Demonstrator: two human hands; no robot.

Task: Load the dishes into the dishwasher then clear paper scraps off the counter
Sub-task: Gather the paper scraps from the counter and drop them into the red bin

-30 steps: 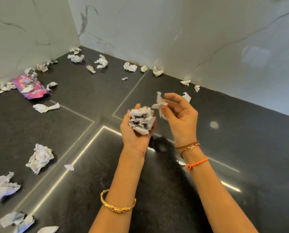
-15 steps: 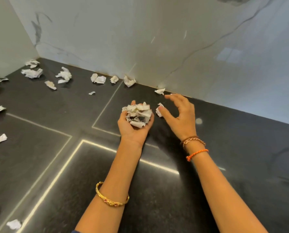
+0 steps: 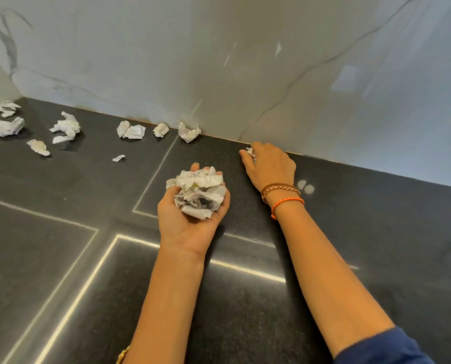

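The left hand (image 3: 190, 219) is cupped palm-up above the dark counter (image 3: 376, 232), its fingers curled around a crumpled wad of paper scraps (image 3: 198, 193), while the right hand (image 3: 270, 166) lies palm-down at the foot of the marble backsplash (image 3: 219, 61), fingers closed over a small white scrap (image 3: 250, 151) that peeks out at the fingertips. Further loose scraps (image 3: 66, 127) lie scattered on the counter to the left, several touching or just beside the backsplash.
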